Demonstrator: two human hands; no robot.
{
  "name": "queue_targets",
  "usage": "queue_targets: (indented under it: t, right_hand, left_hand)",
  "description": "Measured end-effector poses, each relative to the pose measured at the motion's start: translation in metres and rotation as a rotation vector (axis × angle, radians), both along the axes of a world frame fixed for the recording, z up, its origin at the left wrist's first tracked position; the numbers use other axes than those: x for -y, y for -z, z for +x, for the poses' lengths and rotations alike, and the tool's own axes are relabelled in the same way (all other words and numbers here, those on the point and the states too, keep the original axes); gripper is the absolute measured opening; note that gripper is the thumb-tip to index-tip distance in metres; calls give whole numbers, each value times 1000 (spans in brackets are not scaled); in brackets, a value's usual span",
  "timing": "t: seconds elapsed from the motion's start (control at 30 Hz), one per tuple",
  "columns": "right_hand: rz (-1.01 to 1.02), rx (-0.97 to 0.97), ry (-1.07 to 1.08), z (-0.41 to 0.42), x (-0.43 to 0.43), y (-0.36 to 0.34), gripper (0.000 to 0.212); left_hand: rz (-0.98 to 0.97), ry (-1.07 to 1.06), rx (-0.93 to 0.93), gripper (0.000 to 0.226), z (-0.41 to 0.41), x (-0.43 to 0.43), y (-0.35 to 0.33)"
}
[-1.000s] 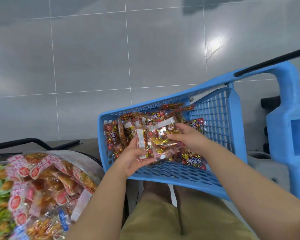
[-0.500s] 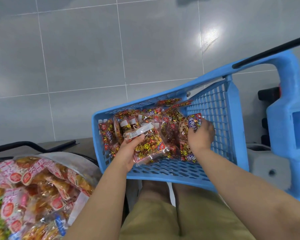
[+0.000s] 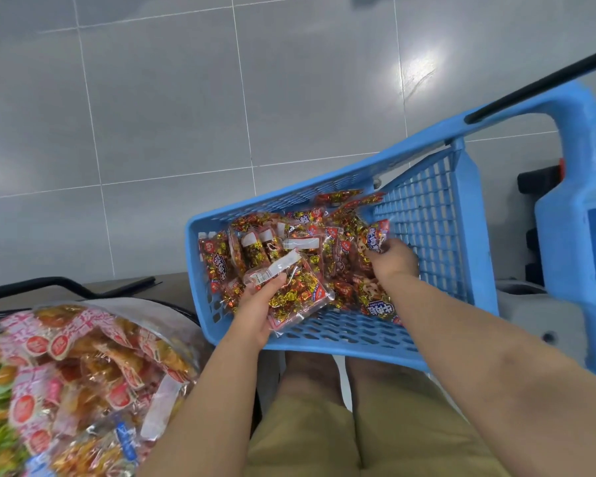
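The left hand [image 3: 255,313] held a clear candy packet [image 3: 301,297] full of gold and red wrapped sweets. Its thumb pressed on the white label strip at the packet's top edge and its fingers were curled underneath. The packet lay tilted over the near part of the blue basket [image 3: 424,215], just in front of the pile of like packets [image 3: 255,246] that filled the basket's far side.

The right hand [image 3: 394,261] was inside the basket, close to the mesh wall on the right. Its fingers were curled round the upper end of a second packet [image 3: 378,234], which stood upright at the right edge of the pile, touching its neighbours. More packets lay below that hand, against the wrist.

The basket sat tilted, with its near rim above the person's knees and khaki shorts [image 3: 310,438]. A blue moulded frame [image 3: 585,242] with a black bar rose at the right. At the lower left a large clear bag [image 3: 93,366] held snacks in pink and orange wrappers, well apart from the basket's contents. Grey floor tiles [image 3: 152,115] lay beyond.
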State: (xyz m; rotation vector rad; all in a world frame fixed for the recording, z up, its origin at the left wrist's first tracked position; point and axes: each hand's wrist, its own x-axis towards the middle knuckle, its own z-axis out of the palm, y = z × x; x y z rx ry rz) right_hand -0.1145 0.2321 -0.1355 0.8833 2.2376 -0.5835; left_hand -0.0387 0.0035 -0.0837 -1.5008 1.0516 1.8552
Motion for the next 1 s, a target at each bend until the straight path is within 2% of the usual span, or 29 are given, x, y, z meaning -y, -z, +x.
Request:
queue_targets:
  t: [0.1, 0.2, 0.3, 0.37, 0.5, 0.6, 0.7, 0.77, 0.87, 1.0]
  right_hand:
    - [-120, -92, -22, -3, -7, -16, 35]
    - [-220, -189, -94, -8, -9, -49, 45]
    - [-408, -200, -96, -16, -6, -91, 54]
    - [-526, -173, -137, -19, 0, -120, 53]
    - [-743, -178, -266, -21, 22, -176, 35]
    - [-913, -108, -370, -20, 46, -212, 34]
    - [-1121, 23, -482, -10, 75, -243, 34]
    - [-1203, 107, -558, 4, 97, -259, 37]
    - [-1248, 231, -697, 33, 135, -276, 48]
    - [-1201, 249, -835, 84, 192, -292, 30]
  left_hand:
    - [-17, 24, -36, 49, -1, 3, -10]
    - [-41, 23, -66, 53, -3, 8, -26]
    - [-64, 0, -132, 55, -7, 15, -51]
    - [-87, -31, -185, 54, -6, 20, -70]
    - [-170, -117, -308, 35, 10, 27, -118]
    - [-251, -259, -352, 32, 43, 31, -154]
    - [-340, -421, -363, 50, 91, 36, -185]
    - [-389, -531, -372, 54, 128, 39, -200]
    - [-487, -717, -395, 47, 187, 44, -221]
    - [-598, -973, -382, 52, 261, 48, -239]
